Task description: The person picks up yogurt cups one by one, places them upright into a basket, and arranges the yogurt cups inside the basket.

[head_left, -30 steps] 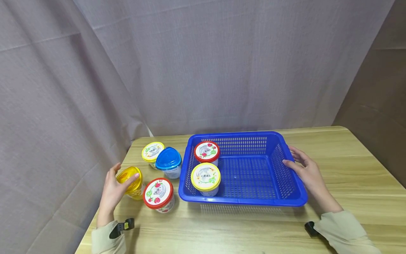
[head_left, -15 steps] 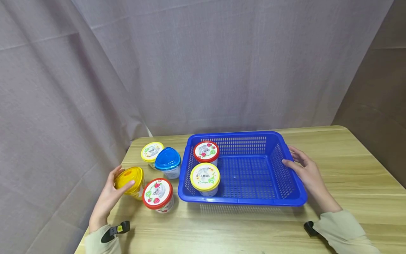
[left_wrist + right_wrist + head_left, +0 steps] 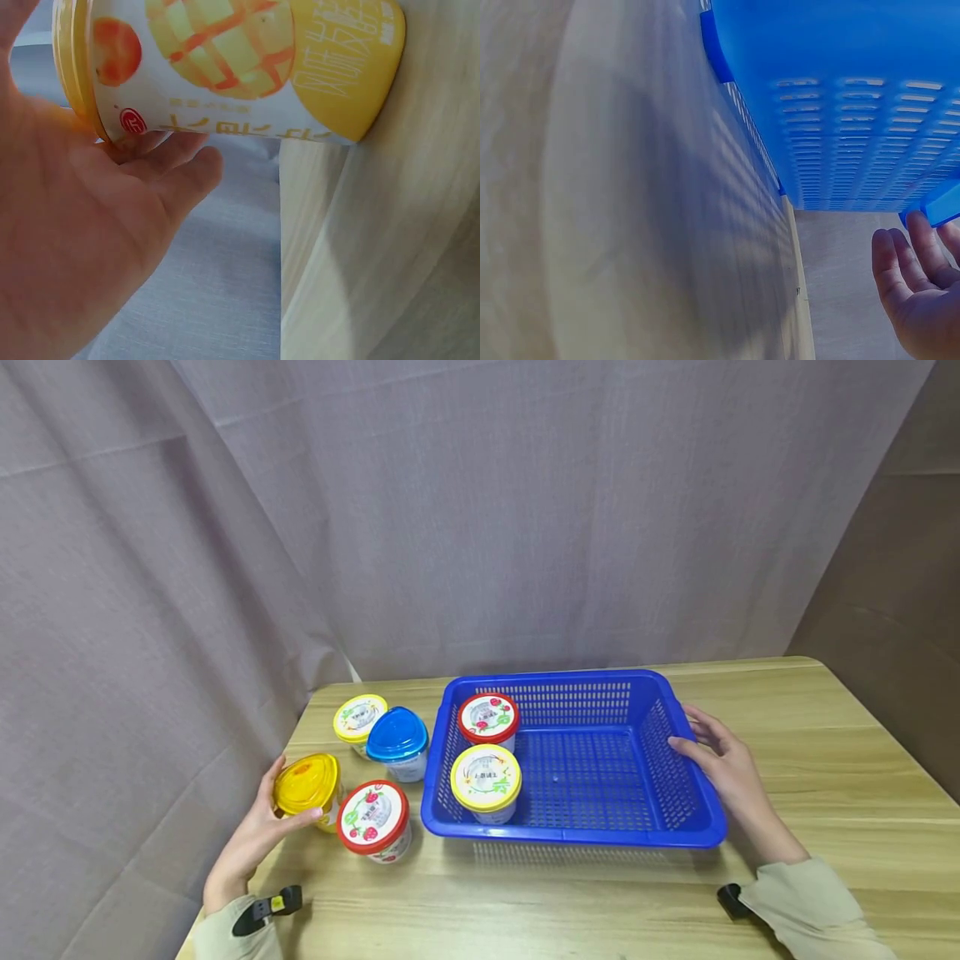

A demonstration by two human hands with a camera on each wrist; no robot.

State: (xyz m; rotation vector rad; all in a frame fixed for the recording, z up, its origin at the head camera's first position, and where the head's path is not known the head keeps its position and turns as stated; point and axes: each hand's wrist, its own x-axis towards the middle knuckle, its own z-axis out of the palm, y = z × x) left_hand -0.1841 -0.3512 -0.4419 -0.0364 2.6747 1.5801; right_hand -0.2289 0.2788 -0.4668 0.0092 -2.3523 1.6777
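A cup with a shiny yellow lid (image 3: 306, 783) stands upright at the table's left; mango pictures show on its side in the left wrist view. My left hand (image 3: 255, 839) spreads around this yogurt-style cup (image 3: 225, 56), with fingers behind it and thumb in front, apart from the lid. A blue plastic basket (image 3: 592, 833) sits mid-table, its right end rim held by my right hand (image 3: 727, 772) with thumb over the rim and fingers outside. In the right wrist view, fingertips (image 3: 922, 232) lie at the basket's edge (image 3: 941, 202).
Beside the left hand stand a red-lidded tub (image 3: 373, 818), a blue-lidded tub (image 3: 397, 739) and a yellow-rimmed tub (image 3: 360, 718). Inside the basket are a red-lidded tub (image 3: 488, 717) and a yellow-lidded tub (image 3: 486, 777). A grey curtain (image 3: 480, 527) hangs behind the table (image 3: 525, 910).
My left hand has shifted down and left, its thumb dropping away from over the yellow lid. The yellow cup, tilted earlier, now stands level. My right hand and the basket stay put.
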